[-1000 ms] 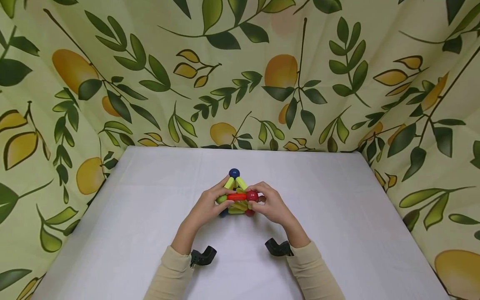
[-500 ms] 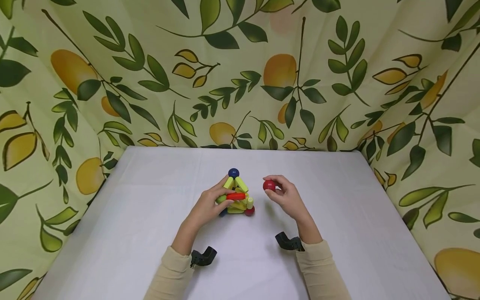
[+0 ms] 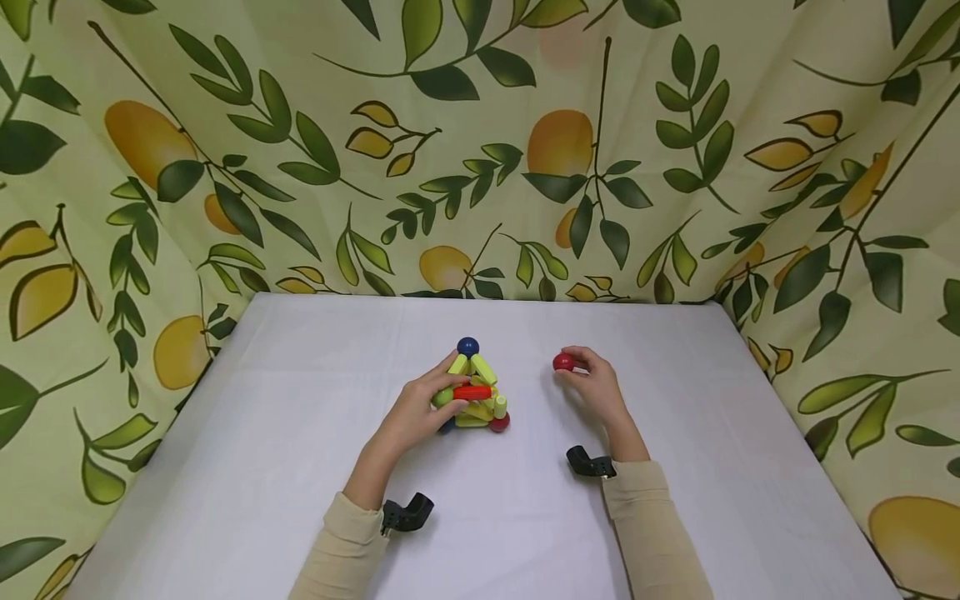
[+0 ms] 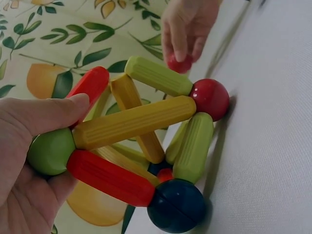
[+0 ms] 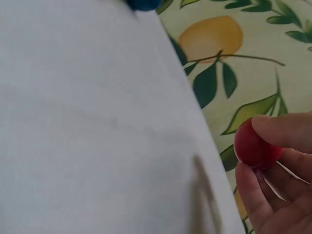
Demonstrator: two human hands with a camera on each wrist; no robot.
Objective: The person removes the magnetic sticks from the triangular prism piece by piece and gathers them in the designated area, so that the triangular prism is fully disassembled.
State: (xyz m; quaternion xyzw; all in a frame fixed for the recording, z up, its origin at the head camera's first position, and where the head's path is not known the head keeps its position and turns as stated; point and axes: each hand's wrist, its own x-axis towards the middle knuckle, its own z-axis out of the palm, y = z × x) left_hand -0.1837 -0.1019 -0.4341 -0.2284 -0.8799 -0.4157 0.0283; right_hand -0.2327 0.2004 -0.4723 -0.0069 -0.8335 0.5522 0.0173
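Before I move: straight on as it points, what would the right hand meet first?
Past the glossy red ball it pinches, the right hand would probably meet the leaf-patterned cloth backdrop; depth unclear.

The ball-and-stick frame (image 3: 472,392) stands on the table (image 3: 491,525), left of 1 ball (image 3: 562,362).

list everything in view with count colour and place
table: one, white, foreground
patterned cloth: count unclear, cream, around table
stick frame: one, red, yellow and lime, on table
blue balls: at least two, blue, frame corners
green ball: one, green, frame corner
attached ball: one, red, frame corner
loose ball: one, red, right of frame
sleeves: two, beige, foreground
wrist devices: two, black, beside sleeves
left hand: one, bare, gripping frame
right hand: one, bare, pinching loose ball
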